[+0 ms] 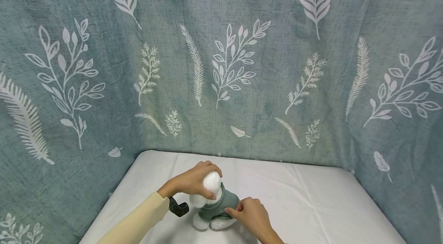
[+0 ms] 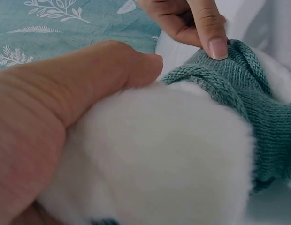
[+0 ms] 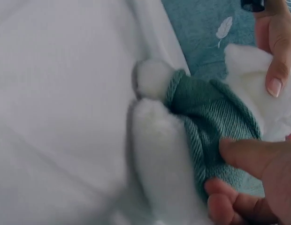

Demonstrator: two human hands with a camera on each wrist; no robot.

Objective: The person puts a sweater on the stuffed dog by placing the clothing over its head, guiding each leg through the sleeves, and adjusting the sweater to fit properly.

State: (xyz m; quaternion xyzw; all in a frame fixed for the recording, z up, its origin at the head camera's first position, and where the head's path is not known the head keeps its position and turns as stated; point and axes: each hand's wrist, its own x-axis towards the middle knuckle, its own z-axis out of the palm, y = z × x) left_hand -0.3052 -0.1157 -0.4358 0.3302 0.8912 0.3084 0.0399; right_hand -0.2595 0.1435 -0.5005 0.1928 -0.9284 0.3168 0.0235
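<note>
A white plush toy (image 1: 212, 181) in a green knitted sweater (image 1: 226, 202) is on the white surface, its feet toward the near side. My left hand (image 1: 194, 178) grips the toy's head, thumb on the near side and fingers over the top. In the left wrist view the furry head (image 2: 173, 150) fills the middle, with a rolled sweater collar beyond it. My right hand (image 1: 254, 215) pinches the sweater at the toy's body. The right wrist view has thumb and fingers on the knit (image 3: 220, 117), beside a white leg (image 3: 159, 145).
The white-covered table (image 1: 294, 198) stretches to both sides of the toy. A blue-green curtain (image 1: 256, 128) with white leaf prints stands behind and along both sides. A black strap device (image 1: 179, 207) hangs at my left wrist.
</note>
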